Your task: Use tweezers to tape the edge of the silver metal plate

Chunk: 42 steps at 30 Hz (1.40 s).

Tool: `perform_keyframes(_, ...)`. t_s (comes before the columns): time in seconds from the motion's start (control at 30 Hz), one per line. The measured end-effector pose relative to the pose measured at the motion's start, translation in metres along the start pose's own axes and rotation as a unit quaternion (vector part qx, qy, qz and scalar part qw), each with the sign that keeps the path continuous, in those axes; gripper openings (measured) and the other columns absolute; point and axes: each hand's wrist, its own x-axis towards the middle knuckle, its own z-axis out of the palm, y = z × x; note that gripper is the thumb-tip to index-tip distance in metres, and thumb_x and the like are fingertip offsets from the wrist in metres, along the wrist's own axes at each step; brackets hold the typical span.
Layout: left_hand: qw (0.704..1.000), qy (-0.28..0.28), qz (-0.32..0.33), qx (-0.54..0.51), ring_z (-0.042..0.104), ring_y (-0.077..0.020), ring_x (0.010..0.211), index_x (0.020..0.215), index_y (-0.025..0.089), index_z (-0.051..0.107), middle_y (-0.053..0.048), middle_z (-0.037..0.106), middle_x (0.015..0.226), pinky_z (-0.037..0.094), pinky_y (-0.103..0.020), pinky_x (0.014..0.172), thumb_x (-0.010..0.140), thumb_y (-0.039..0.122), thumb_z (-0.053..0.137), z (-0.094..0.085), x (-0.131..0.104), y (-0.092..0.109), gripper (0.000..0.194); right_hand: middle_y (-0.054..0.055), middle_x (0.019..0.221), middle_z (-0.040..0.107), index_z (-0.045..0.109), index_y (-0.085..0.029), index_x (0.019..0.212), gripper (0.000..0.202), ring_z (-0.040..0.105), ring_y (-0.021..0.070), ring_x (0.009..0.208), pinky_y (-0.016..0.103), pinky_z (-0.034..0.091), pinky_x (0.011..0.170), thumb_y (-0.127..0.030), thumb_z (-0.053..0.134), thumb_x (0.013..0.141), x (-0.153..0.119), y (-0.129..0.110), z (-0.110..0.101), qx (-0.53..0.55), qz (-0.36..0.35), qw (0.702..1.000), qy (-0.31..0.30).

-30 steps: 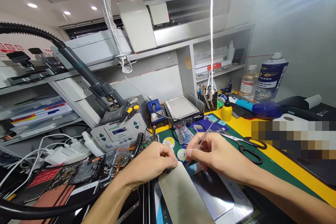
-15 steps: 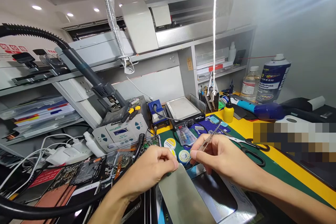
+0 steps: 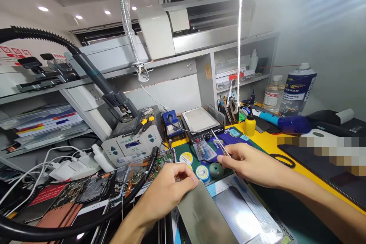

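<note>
My left hand (image 3: 168,194) pinches the top corner of a thin grey metal plate (image 3: 204,219) that leans up from the bench in front of me. My right hand (image 3: 251,164) holds slim metal tweezers (image 3: 221,146), their thin end sticking up and to the left past my fingers. Both hands hover above a green work mat (image 3: 257,143). Under the plate lies a glossy flat panel (image 3: 243,217). Small round tins (image 3: 186,158) and a round teal-labelled one (image 3: 203,172) sit just beyond my fingers.
A grey soldering station (image 3: 130,145) with yellow-handled pliers stands at the back left, a black flexible hose (image 3: 57,232) curving around it. Opened phones and boards (image 3: 85,188) cover the left. A yellow bottle (image 3: 249,125), a blue spray can (image 3: 297,89), a heating pad (image 3: 200,119) and black scissors (image 3: 283,160) stand further back and right.
My right hand has drawn back to the right, away from the plate's corner, with the tweezers now pointing up-left. The left hand has sunk slightly with the plate. The view has shifted a little.
</note>
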Motion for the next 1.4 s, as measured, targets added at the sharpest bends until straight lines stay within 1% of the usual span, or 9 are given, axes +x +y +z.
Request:
perform_keyframes(0.1,1.0,0.001,-0.002,-0.014,0.033,-0.0085,0.053,0.073,0.016,0.061,0.006,0.045,0.061,0.022,-0.022,0.047,0.086,0.028,0.056,0.002,-0.002,-0.001,0.017,-0.006,0.057,0.037,0.043,-0.019,0.059,0.042,0.03,0.0104,0.054,0.025,0.021,0.049,-0.044,0.068,0.082,0.0,0.003,-0.011,-0.029,-0.033,0.999,0.013)
perform_keyframes(0.2,1.0,0.008,-0.004,-0.023,0.034,-0.0086,0.05,0.073,0.016,0.059,0.007,0.042,0.057,0.022,-0.022,0.044,0.086,0.031,0.057,0.002,-0.004,0.0,0.02,-0.007,0.055,0.034,0.051,-0.018,0.06,0.04,0.031,0.0098,0.053,0.023,0.024,0.047,-0.047,0.064,0.085,-0.004,-0.002,-0.018,-0.022,-0.051,0.998,-0.018)
perform_keyframes(0.3,0.999,0.024,0.011,-0.032,0.036,-0.0093,0.052,0.073,0.015,0.059,0.006,0.044,0.058,0.025,-0.021,0.046,0.086,0.035,0.057,0.002,-0.007,0.003,0.023,-0.006,0.051,0.047,0.062,-0.016,0.076,0.039,0.044,0.0097,0.044,0.021,0.036,0.042,-0.053,0.058,0.089,-0.007,-0.01,-0.018,0.155,-0.024,0.986,-0.056)
perform_keyframes(0.4,0.997,0.044,0.045,-0.041,0.038,-0.0102,0.059,0.073,0.014,0.06,0.004,0.047,0.063,0.03,-0.021,0.053,0.086,0.036,0.059,0.001,-0.011,0.006,0.026,0.002,0.062,0.066,0.064,-0.014,0.086,0.036,0.062,0.0128,0.046,0.023,0.05,0.045,-0.049,0.068,0.084,-0.005,-0.018,-0.012,0.355,0.018,0.932,-0.067)
perform_keyframes(0.63,0.992,0.048,0.088,-0.074,0.051,-0.0133,0.067,0.077,0.016,0.06,0.0,0.057,0.069,0.039,-0.022,0.06,0.088,0.041,0.059,0.002,-0.02,0.004,0.028,0.006,0.074,0.073,0.067,-0.012,0.092,0.03,0.073,0.0165,0.065,0.022,0.06,0.059,-0.027,0.083,0.072,-0.007,-0.027,0.004,0.431,0.058,0.896,-0.093)
perform_keyframes(0.73,0.992,0.045,0.09,-0.074,0.054,-0.0147,0.068,0.078,0.016,0.06,-0.002,0.06,0.071,0.041,-0.023,0.06,0.087,0.045,0.059,0.004,-0.023,0.005,0.03,0.007,0.071,0.074,0.069,-0.01,0.085,0.026,0.073,0.0158,0.062,0.019,0.059,0.055,-0.026,0.084,0.071,-0.01,-0.03,0.006,0.442,0.056,0.89,-0.095)
perform_keyframes(0.83,0.994,0.053,0.076,-0.053,0.051,-0.0152,0.068,0.077,0.016,0.061,-0.002,0.058,0.07,0.038,-0.023,0.058,0.085,0.05,0.058,0.006,-0.027,0.008,0.034,0.01,0.07,0.075,0.068,-0.008,0.078,0.028,0.072,0.0142,0.06,0.018,0.058,0.054,-0.033,0.081,0.076,-0.012,-0.036,0.008,0.417,0.032,0.904,-0.09)
perform_keyframes(1.1,1.0,0.015,0.014,-0.018,0.035,-0.0106,0.054,0.078,0.016,0.061,0.004,0.042,0.059,0.022,-0.025,0.048,0.084,0.052,0.056,0.008,-0.031,0.013,0.037,0.008,0.069,0.073,0.061,-0.012,0.077,0.031,0.073,0.0213,0.066,0.029,0.058,0.059,-0.036,0.08,0.075,-0.016,-0.042,0.015,0.365,0.029,0.926,-0.088)
perform_keyframes(1.4,0.999,0.006,-0.01,-0.048,0.043,-0.0114,0.057,0.077,0.014,0.062,0.002,0.05,0.063,0.028,-0.024,0.051,0.079,0.053,0.061,0.01,-0.032,0.017,0.038,0.007,0.072,0.074,0.061,-0.013,0.077,0.025,0.074,0.0214,0.065,0.027,0.058,0.057,-0.033,0.075,0.079,-0.016,-0.033,0.02,0.378,0.021,0.919,-0.114)
